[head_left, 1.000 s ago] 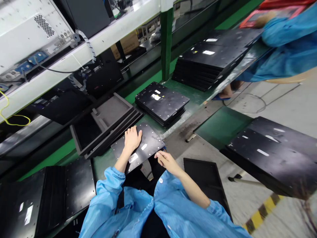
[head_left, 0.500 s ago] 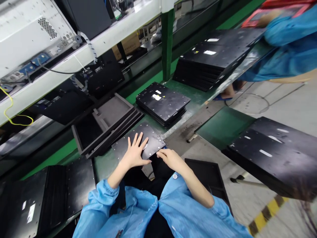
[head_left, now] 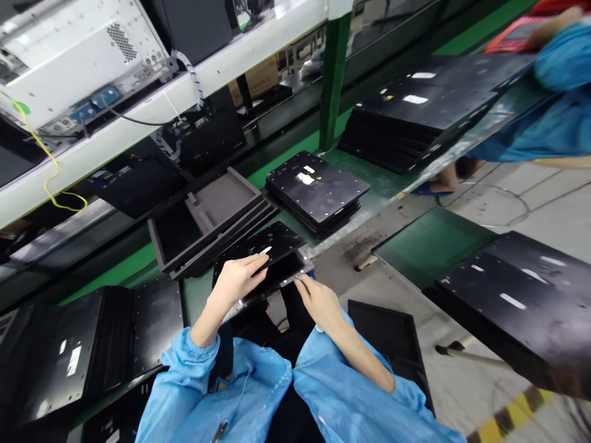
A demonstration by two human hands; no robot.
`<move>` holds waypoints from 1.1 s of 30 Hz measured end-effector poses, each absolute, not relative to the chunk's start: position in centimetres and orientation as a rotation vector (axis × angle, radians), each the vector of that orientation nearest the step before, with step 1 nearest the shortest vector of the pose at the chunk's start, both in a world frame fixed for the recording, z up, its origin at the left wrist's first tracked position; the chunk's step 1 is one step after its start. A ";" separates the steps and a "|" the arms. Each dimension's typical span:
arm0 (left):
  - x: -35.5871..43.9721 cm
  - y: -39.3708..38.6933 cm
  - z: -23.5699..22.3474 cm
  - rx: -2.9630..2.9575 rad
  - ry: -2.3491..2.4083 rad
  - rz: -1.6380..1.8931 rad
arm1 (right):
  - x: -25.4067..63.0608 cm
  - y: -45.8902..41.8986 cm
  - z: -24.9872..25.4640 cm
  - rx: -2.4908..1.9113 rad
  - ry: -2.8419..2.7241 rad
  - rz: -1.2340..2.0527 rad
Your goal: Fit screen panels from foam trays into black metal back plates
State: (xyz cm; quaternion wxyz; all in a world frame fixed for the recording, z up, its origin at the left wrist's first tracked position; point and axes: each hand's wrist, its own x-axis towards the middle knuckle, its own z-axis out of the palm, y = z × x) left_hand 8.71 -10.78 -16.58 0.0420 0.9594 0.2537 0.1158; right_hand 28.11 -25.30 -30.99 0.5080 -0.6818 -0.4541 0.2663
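My left hand (head_left: 237,280) is closed on the near edge of a thin black panel (head_left: 277,239) with a small white label. The panel is tilted up at its near side. Under it shows a dark frame (head_left: 300,269) with a pale rim and small dots that look like screws or holes. At the frame's near right corner, my right hand (head_left: 319,300) has its fingers pinched against the rim. Just beyond the panel stands a pile of similar black panels (head_left: 318,184). A stack of grey-edged trays (head_left: 221,203) lies to its left.
Black panels (head_left: 157,326) lie at the left, with a taller stack (head_left: 425,98) at the far right of the bench. More panels (head_left: 521,295) rest on a green side table (head_left: 429,246). A green post (head_left: 333,80) rises behind. A co-worker's blue sleeve (head_left: 566,67) is top right.
Half a second ago my left hand lay spread flat on the panel. Now it grips the panel's near edge, which has come up and exposes the frame. My right hand stays at the corner.
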 end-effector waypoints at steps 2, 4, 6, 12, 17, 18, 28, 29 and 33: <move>8.6 -10.6 -15.6 2.943 0.759 0.372 | 28.1 -25.6 -30.0 -1.441 -0.858 0.506; 8.6 -10.5 -15.2 2.956 0.758 0.374 | 28.8 -25.8 -28.3 -1.323 -0.759 0.330; 8.5 -10.4 -15.3 2.955 0.750 0.377 | 29.9 -25.6 -26.4 -1.296 -0.899 0.244; 8.1 -9.3 -15.9 2.939 0.653 0.479 | 29.6 -21.2 -24.4 -1.631 -2.163 0.300; 8.1 -9.3 -16.1 2.935 0.644 0.495 | 29.4 -16.5 -26.2 -1.570 -2.455 0.311; 8.1 -9.5 -16.1 2.938 0.654 0.488 | 29.7 -15.8 -26.3 -1.540 -2.458 0.325; 7.6 -9.8 -16.1 2.950 0.742 0.433 | 30.7 -11.5 -27.0 -1.399 -2.466 0.616; 7.5 -9.8 -16.1 2.949 0.741 0.439 | 30.8 -11.3 -27.0 -1.401 -2.459 0.635; 7.4 -9.8 -16.2 2.937 0.737 0.469 | 31.1 -10.9 -26.7 -1.434 -2.472 0.674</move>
